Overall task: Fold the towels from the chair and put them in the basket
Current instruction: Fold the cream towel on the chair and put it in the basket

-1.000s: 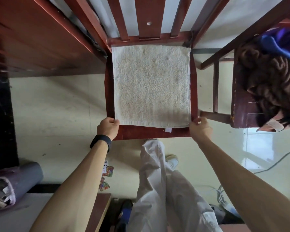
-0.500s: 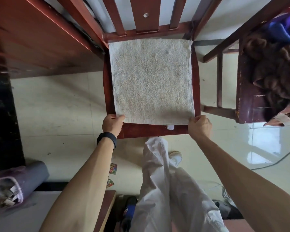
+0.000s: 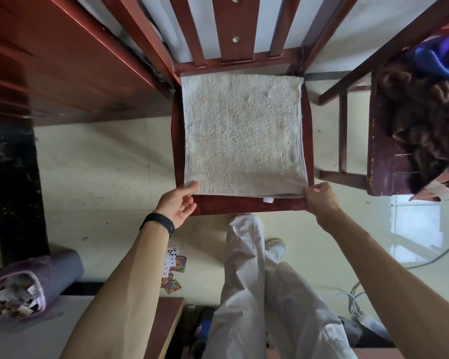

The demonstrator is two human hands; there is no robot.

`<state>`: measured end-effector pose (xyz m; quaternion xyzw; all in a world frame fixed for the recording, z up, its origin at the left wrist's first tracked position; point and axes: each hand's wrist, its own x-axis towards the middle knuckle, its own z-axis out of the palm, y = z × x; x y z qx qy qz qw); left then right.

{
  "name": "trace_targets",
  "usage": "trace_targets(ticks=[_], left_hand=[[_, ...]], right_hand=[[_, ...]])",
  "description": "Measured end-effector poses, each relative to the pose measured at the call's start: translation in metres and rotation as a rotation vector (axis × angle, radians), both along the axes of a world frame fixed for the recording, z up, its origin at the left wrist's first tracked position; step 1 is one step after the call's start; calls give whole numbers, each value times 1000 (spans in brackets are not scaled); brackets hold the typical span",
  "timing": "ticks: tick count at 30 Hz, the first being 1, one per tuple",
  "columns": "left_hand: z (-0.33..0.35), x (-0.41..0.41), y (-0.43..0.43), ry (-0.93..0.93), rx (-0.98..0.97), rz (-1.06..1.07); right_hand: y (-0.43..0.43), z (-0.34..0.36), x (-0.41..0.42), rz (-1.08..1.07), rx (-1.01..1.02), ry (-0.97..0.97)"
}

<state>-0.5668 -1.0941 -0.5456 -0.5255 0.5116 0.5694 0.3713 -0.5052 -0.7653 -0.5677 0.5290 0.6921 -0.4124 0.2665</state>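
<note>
We find the right grip [image 3: 322, 200] closed in a pinch on the near right corner of the towel [image 3: 241, 130], its fingers curled over the hem and the corner raised a little off the seat. The left grip [image 3: 178, 203] is wide: the palm is turned up, the fingers are loose, and only the thumb tip meets the towel's near left corner. We cannot tell whether the thumb lies under the cloth or on it. A black wristband [image 3: 158, 224] sits on the left wrist.

The towel is cream with a coarse pile. It lies spread flat over the seat of the red-brown chair [image 3: 244, 207] and covers nearly all of it. Its far edge runs along the foot of the slatted backrest, and a strip of bare seat shows along the near edge. A small white label [image 3: 268, 200] hangs from the near hem, closer to the right grip.

To the right, across a gap of pale floor [image 3: 101, 164], we see a darker chair [image 3: 384, 156] heaped with a crumpled brown towel [image 3: 425, 120], with a blue cloth [image 3: 441, 58] beyond it.

Below the grips are the person's white trousers [image 3: 257, 294] and one white shoe [image 3: 276, 248]. Between the left forearm and the trousers, a few playing cards [image 3: 173, 268] lie scattered on the floor. At the lower left a purple bin [image 3: 57, 273] lies on its side with paper scraps at its mouth, and at the far right a cable [image 3: 438, 257] trails over the floor
</note>
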Motion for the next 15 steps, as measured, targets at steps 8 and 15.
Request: trace_targets(ticks=[8, 15], left_hand=[[68, 1, 6, 17, 20, -18], [190, 7, 9, 372, -162, -217]], right_hand=[[20, 70, -1, -65, -145, 207], [36, 198, 7, -7, -190, 361]])
